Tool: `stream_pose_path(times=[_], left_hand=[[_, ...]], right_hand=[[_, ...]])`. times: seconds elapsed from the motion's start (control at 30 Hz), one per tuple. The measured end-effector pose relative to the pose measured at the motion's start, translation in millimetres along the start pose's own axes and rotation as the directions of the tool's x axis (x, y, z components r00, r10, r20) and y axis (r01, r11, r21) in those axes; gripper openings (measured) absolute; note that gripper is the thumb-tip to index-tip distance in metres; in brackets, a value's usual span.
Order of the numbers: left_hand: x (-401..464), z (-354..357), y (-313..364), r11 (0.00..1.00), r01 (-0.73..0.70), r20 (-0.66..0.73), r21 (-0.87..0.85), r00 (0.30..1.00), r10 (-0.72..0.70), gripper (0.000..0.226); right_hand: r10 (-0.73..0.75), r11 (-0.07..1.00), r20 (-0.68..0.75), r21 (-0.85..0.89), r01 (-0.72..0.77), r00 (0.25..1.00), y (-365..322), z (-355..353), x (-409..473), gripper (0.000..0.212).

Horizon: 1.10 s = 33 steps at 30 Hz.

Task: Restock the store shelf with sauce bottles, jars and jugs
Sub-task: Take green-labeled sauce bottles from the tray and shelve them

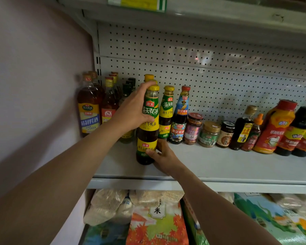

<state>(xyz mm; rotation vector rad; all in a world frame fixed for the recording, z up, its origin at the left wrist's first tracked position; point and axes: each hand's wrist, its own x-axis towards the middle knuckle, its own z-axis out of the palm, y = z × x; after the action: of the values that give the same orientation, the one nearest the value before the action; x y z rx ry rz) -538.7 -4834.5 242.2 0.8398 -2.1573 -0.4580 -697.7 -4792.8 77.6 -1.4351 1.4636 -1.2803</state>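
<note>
Placing was in hand: the oyster sauce bottle (148,124) was gripped by the left hand (133,110) and right hand (163,156); seating beside the matching bottle (167,112), then release, was required.

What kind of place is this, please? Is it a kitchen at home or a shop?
Most likely a small grocery shop. A metal shelf with a pegboard back holds a row of sauce bottles and jars, a price tag strip hangs above, and rice bags lie below.

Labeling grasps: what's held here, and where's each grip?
One oyster sauce bottle. Left hand grips its upper body and neck; right hand grips its base.
</note>
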Motion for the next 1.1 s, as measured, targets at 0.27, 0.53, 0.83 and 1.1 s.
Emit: stream_pose_path(times=[0.27,0.53,0.83,1.1], left_hand=[[10.2,4.0,-8.8,1.0,0.012,-0.022,0.021,1.0,-0.011,0.109],[26.9,5.9,-23.4,1.0,0.013,-0.028,0.019,1.0,-0.012,0.108],[49.3,11.6,-41.9,1.0,0.03,-0.042,0.007,0.999,-0.029,0.11],[66.7,17.5,-54.0,0.999,0.038,-0.052,0.006,0.998,-0.037,0.109]], right_hand=[[0.031,0.997,-0.009,-0.064,-0.031,0.999,-13.8,1.1,8.2,0.062],[0.043,0.994,-0.023,-0.097,-0.045,0.999,-12.8,2.1,29.2,0.064],[0.031,0.988,-0.052,-0.153,-0.039,0.998,-2.7,4.2,59.9,0.071],[0.01,0.976,-0.099,-0.214,-0.031,0.995,-5.8,7.7,74.6,0.056]])
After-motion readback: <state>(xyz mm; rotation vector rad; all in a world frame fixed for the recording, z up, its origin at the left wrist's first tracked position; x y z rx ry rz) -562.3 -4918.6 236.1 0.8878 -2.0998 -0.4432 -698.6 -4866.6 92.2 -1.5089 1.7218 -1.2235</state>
